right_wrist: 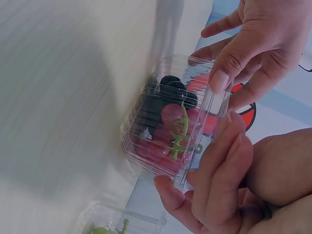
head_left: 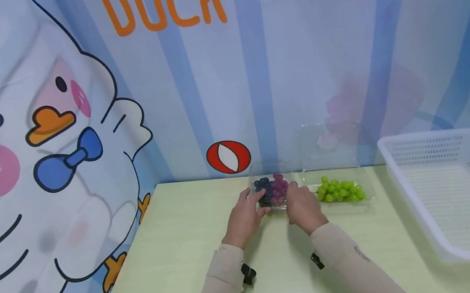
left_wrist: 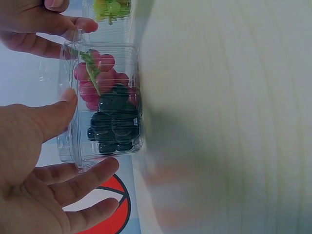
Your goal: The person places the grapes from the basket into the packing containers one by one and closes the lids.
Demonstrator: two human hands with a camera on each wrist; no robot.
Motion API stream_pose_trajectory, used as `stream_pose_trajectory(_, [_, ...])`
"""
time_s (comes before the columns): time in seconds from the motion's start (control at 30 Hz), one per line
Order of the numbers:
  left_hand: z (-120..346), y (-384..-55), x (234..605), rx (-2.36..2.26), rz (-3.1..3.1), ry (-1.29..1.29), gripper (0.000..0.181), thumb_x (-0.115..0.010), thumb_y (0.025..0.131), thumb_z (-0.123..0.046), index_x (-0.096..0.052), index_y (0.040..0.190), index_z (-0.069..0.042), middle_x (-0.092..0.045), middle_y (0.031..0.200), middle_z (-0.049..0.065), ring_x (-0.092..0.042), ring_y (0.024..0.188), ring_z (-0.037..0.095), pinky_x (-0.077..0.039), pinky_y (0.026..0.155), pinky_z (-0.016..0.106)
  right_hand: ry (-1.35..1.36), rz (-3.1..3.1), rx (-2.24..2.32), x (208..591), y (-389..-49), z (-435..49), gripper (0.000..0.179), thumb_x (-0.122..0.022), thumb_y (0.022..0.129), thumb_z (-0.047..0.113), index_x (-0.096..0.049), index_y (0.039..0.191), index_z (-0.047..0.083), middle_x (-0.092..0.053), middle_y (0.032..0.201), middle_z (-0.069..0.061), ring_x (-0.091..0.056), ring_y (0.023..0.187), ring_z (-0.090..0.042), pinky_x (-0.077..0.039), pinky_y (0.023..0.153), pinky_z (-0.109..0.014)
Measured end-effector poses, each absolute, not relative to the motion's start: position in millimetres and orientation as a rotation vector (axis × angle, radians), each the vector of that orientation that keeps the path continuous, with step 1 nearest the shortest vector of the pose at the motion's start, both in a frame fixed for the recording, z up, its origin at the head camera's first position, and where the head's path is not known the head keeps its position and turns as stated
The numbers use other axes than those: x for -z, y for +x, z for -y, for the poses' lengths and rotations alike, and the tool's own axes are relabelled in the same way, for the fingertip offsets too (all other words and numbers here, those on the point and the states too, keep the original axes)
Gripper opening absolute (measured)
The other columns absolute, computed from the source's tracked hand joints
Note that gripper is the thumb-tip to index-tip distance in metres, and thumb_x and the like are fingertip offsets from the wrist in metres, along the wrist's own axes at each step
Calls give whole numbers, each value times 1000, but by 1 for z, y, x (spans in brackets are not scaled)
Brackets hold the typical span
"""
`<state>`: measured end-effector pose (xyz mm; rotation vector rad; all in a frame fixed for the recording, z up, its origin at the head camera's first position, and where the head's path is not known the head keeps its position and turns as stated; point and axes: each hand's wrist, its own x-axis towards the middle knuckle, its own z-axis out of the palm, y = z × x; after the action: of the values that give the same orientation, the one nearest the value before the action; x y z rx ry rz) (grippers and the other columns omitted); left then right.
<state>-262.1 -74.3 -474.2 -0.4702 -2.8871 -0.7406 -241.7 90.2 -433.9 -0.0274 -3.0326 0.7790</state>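
Note:
A clear plastic clamshell box [left_wrist: 74, 146] stands on the table with its lid down over the fruit. Inside lie dark grapes [head_left: 261, 184] on the left and red grapes [head_left: 280, 189] with a green stem on the right. My left hand [head_left: 243, 219] holds the box's left end, thumb on the lid rim and fingers round the side. At the other end, my right hand [head_left: 304, 209] grips the corner with curled fingers. Just right of that hand, green grapes [head_left: 341, 192] lie in a second clear box, whose lid [head_left: 329, 147] is raised at the back.
A white plastic basket [head_left: 415, 205] stands on the right of the pale table [head_left: 179, 258]. Behind the table's back edge hangs a blue striped curtain [head_left: 302, 43], with a printed duck [head_left: 102, 208] on the left side.

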Motion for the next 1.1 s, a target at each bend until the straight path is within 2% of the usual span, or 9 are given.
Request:
stream_pose_trajectory(0.1, [73, -261, 475, 741, 2890, -473, 57, -73, 94, -29, -57, 147, -21, -44, 155, 20, -57, 131, 36, -49, 105, 47, -16, 3013, -745, 436, -240, -91, 36, -76, 80, -9, -54, 109, -9, -64, 90, -25, -67, 80, -41, -58, 71, -51])
stream_pose_trajectory(0.27, [72, -262, 475, 709, 2889, -472, 57, -73, 94, -29, -56, 148, -22, -44, 156, 20, -54, 134, 37, -48, 106, 49, 6, 2957, -677, 436, -239, -92, 11, -61, 93, -6, -56, 102, -8, -63, 81, -23, -68, 74, -40, -58, 64, -50])
stream_pose_trajectory(0.37, [71, -263, 474, 687, 2882, -476, 57, -73, 94, -31, -56, 148, -22, -44, 156, 19, -53, 134, 39, -48, 106, 51, 8, 2929, -659, 435, -238, -93, 6, -55, 96, -4, -56, 101, -8, -63, 79, -23, -68, 72, -40, -58, 61, -50])
stream_pose_trajectory(0.53, [70, -263, 471, 661, 2868, -486, 56, -73, 94, -32, -57, 147, -22, -45, 154, 20, -54, 132, 41, -49, 104, 53, 8, 2924, -630, 433, -236, -95, 6, -55, 96, -4, -56, 101, -8, -62, 77, -22, -67, 69, -40, -57, 59, -50])
stream_pose_trajectory(0.8, [70, -265, 458, 642, 2818, -511, 54, -71, 96, -36, -58, 145, -19, -49, 150, 20, -54, 130, 41, -50, 100, 57, -16, 2949, -602, 428, -235, -100, 11, -53, 97, -2, -58, 105, -7, -58, 70, -17, -63, 58, -33, -52, 48, -44])
stream_pose_trajectory(1.1, [64, -274, 446, 619, 2786, -531, 50, -67, 98, -40, -62, 141, -15, -58, 138, 16, -57, 123, 34, -52, 101, 50, -78, 2965, -582, 417, -235, -110, 30, -63, 99, 21, -66, 121, 1, -71, 95, -20, -66, 68, -33, -52, 51, -46])
